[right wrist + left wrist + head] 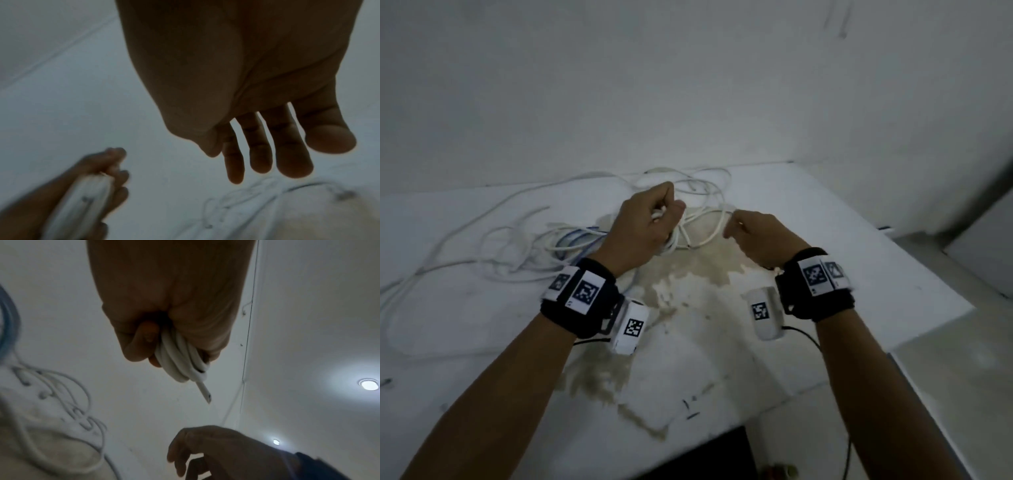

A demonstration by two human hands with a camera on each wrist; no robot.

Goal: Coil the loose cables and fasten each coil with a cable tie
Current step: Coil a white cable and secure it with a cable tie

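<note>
My left hand is a fist gripping a small coil of white cable, held above the table. The coil's cut end sticks out past the fingers. In the right wrist view the same coil shows blurred in the left hand. My right hand hovers just right of the left one, its fingers straight and spread, holding nothing. Loose white cables and a blue cable lie tangled on the table behind and to the left of the hands. I see no cable tie.
The white table has a worn, stained patch in the middle; its right edge runs diagonally near my right forearm. A white wall stands right behind the cables. A dark object sits below the table's front edge.
</note>
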